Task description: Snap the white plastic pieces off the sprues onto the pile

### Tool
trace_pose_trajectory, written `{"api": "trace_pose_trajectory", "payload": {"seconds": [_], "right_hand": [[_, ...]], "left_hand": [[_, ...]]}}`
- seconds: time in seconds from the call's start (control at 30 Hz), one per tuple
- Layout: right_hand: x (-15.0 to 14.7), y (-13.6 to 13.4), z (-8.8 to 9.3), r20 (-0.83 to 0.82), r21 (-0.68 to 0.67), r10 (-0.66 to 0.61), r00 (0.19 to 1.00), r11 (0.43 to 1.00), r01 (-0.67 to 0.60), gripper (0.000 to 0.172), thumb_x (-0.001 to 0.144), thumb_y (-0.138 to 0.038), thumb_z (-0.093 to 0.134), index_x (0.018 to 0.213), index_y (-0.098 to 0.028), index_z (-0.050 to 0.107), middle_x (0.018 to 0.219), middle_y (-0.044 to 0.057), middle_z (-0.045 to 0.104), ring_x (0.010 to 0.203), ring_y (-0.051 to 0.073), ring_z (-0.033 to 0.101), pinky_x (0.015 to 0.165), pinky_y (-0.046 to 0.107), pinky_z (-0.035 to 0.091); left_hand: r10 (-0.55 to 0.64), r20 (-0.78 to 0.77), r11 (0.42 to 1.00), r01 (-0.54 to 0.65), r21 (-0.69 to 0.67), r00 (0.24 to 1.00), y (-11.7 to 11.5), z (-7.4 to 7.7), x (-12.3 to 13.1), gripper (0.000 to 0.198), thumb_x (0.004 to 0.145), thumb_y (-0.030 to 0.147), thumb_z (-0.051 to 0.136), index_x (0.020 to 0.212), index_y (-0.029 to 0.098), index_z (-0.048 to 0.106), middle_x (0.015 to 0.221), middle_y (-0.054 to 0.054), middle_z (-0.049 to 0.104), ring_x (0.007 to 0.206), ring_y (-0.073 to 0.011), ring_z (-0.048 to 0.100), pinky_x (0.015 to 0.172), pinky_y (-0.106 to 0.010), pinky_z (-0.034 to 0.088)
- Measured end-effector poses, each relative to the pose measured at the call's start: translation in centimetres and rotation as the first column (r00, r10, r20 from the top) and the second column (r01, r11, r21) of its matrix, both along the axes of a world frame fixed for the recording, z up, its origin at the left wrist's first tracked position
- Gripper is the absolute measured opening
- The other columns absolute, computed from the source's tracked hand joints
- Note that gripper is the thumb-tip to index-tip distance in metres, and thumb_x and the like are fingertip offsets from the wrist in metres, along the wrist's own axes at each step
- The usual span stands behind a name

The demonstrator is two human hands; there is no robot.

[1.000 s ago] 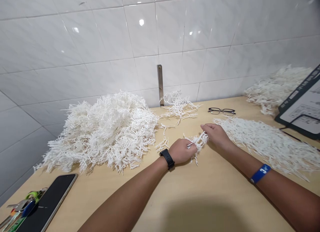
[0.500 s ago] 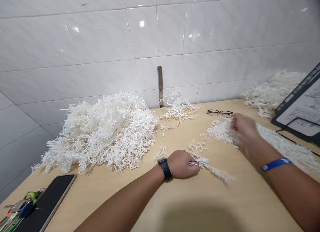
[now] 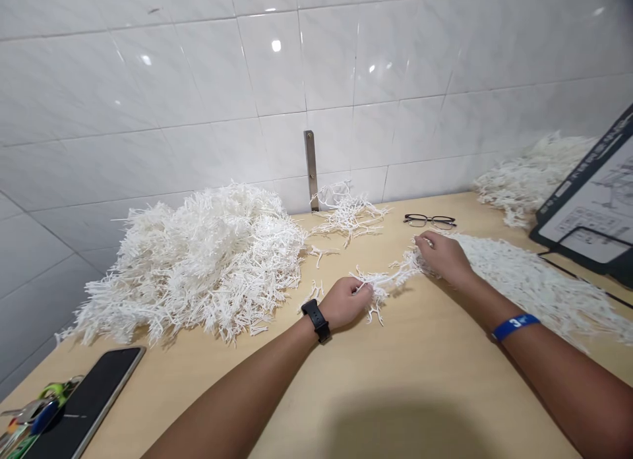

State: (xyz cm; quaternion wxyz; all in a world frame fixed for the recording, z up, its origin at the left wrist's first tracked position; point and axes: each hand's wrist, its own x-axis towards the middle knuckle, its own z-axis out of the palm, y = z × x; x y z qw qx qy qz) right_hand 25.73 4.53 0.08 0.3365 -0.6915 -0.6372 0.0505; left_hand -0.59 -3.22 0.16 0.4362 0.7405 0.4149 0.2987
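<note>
My left hand, with a black watch at its wrist, is closed on some white branched pieces near the middle of the table. Further right, my right hand pinches white strands at the left edge of a flat white pile. Between the hands, white strands form a nearly continuous line. A tall heap of white branched pieces lies to the left. Behind my hands sits a small loose cluster, with a single piece in front of it.
Black-framed glasses lie behind my right hand. A phone and keys are at the lower left. At the right stand a dark-edged printed board and another white pile. A metal strip is on the tiled wall.
My right hand has moved left and slightly down, with white strands at its fingertips. My left hand has shifted a little left and up, still holding white pieces. The view has shifted slightly.
</note>
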Motion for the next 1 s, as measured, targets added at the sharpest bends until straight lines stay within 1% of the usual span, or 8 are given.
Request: {"api": "trace_pose_trajectory", "payload": {"seconds": [0.23, 0.37, 0.43, 0.53, 0.63, 0.7, 0.77, 1.0], "right_hand": [[-0.2, 0.5, -1.1, 0.072, 0.105, 0.066, 0.995, 0.992, -0.073, 0.018, 0.080, -0.028, 0.050, 0.079, -0.019, 0.066, 0.082, 0.007, 0.065, 0.073, 0.021, 0.054, 0.065, 0.030, 0.036], [-1.5, -0.8, 0.1, -0.124, 0.231, 0.121, 0.985, 0.969, -0.090, 0.023, 0.084, -0.035, 0.048, 0.076, -0.019, 0.064, 0.079, 0.007, 0.063, 0.074, 0.020, 0.052, 0.067, 0.031, 0.038], [-2.5, -1.7, 0.8, -0.313, 0.208, 0.252, 0.916, 0.959, -0.193, 0.033, 0.088, -0.044, 0.045, 0.074, -0.019, 0.063, 0.071, 0.005, 0.059, 0.069, 0.019, 0.051, 0.064, 0.031, 0.038], [-4.0, -2.7, 1.0, -0.569, 0.154, 0.411, 0.712, 0.904, -0.398, 0.050, 0.089, -0.059, 0.041, 0.075, -0.018, 0.066, 0.067, 0.006, 0.057, 0.064, 0.018, 0.050, 0.062, 0.031, 0.040], [-4.8, -3.1, 0.5, -0.728, 0.124, 0.421, 0.541, 0.857, -0.500, 0.061, 0.082, -0.073, 0.042, 0.074, -0.017, 0.066, 0.067, 0.006, 0.057, 0.063, 0.018, 0.050, 0.061, 0.031, 0.042], [-5.0, -3.1, 0.0, -0.775, 0.112, 0.418, 0.473, 0.828, -0.549, 0.062, 0.077, -0.076, 0.047, 0.075, -0.017, 0.065, 0.066, 0.005, 0.056, 0.062, 0.018, 0.050, 0.061, 0.031, 0.043], [-4.9, -3.1, -0.3, -0.772, 0.092, 0.435, 0.463, 0.797, -0.596, 0.057, 0.075, -0.074, 0.053, 0.076, -0.018, 0.065, 0.067, 0.004, 0.056, 0.063, 0.017, 0.050, 0.061, 0.030, 0.043], [-5.6, -3.6, -0.2, -0.639, 0.005, 0.534, 0.554, 0.723, -0.691, 0.033, 0.077, -0.049, 0.068, 0.083, -0.017, 0.063, 0.067, 0.000, 0.054, 0.062, 0.014, 0.047, 0.059, 0.026, 0.038]], "left_hand": [[0.034, 0.033, 0.999, -0.034, -0.004, 0.999, 0.3, -0.2, 0.0, 0.040, 0.085, 0.043, 0.040, 0.056, 0.019, 0.025, 0.056, 0.005, 0.020, 0.053, -0.0081, 0.020, 0.053, -0.027, 0.017], [0.058, 0.050, 0.998, -0.058, -0.008, 0.997, 0.4, -0.2, 0.1, 0.041, 0.085, 0.043, 0.040, 0.056, 0.019, 0.026, 0.057, 0.005, 0.021, 0.053, -0.0081, 0.021, 0.053, -0.027, 0.018], [0.071, 0.057, 0.997, -0.071, -0.015, 0.996, 0.5, -0.2, 0.1, 0.041, 0.085, 0.044, 0.041, 0.056, 0.019, 0.027, 0.056, 0.005, 0.022, 0.053, -0.0082, 0.022, 0.053, -0.027, 0.018], [0.091, 0.081, 0.996, -0.089, -0.026, 0.993, 0.7, -0.3, 0.1, 0.041, 0.086, 0.044, 0.041, 0.056, 0.019, 0.028, 0.056, 0.005, 0.023, 0.053, -0.0082, 0.023, 0.053, -0.026, 0.019], [0.137, 0.095, 0.990, -0.133, -0.046, 0.986, 0.9, -0.4, 0.1, 0.041, 0.086, 0.045, 0.041, 0.056, 0.018, 0.033, 0.054, 0.005, 0.028, 0.053, -0.0083, 0.027, 0.054, -0.026, 0.021], [0.160, 0.095, 0.986, -0.156, -0.056, 0.982, 1.0, -0.5, 0.0, 0.041, 0.086, 0.045, 0.041, 0.056, 0.018, 0.037, 0.053, 0.005, 0.032, 0.053, -0.0087, 0.031, 0.055, -0.026, 0.022], [0.163, 0.092, 0.986, -0.158, -0.060, 0.982, 1.1, -0.6, 0.0, 0.041, 0.087, 0.045, 0.041, 0.056, 0.017, 0.040, 0.052, 0.004, 0.035, 0.053, -0.0090, 0.033, 0.055, -0.026, 0.024], [0.138, 0.117, 0.989, -0.131, -0.070, 0.984, 1.1, -0.4, 0.1, 0.042, 0.086, 0.046, 0.042, 0.056, 0.017, 0.042, 0.051, 0.004, 0.041, 0.052, -0.0091, 0.036, 0.056, -0.025, 0.028]]}}
